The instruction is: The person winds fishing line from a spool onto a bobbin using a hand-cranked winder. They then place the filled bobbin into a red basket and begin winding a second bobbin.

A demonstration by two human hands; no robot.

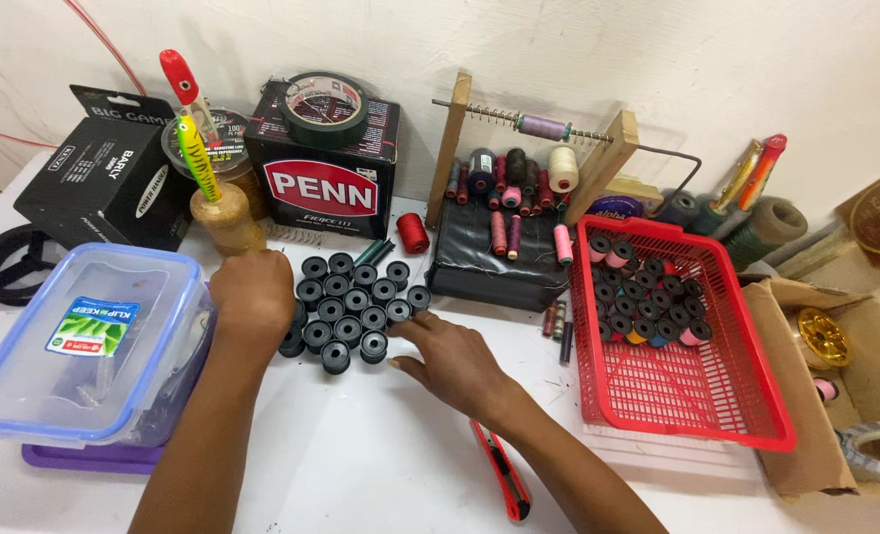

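Note:
Several black empty spools (353, 305) stand packed in rows on the white table (380, 455). My left hand (252, 295) rests against the left side of the cluster, fingers curled, back of the hand up. My right hand (452, 358) lies flat at the cluster's right front corner, fingertips touching the nearest spools. Neither hand lifts anything.
A clear lidded plastic box (84, 346) sits at left. A red basket (687, 346) with several wound spools stands at right. An orange utility knife (504, 485) lies near my right forearm. Black boxes, a thread rack (529, 148), a red thread spool (413, 232) and a cardboard box (835, 386) ring the area.

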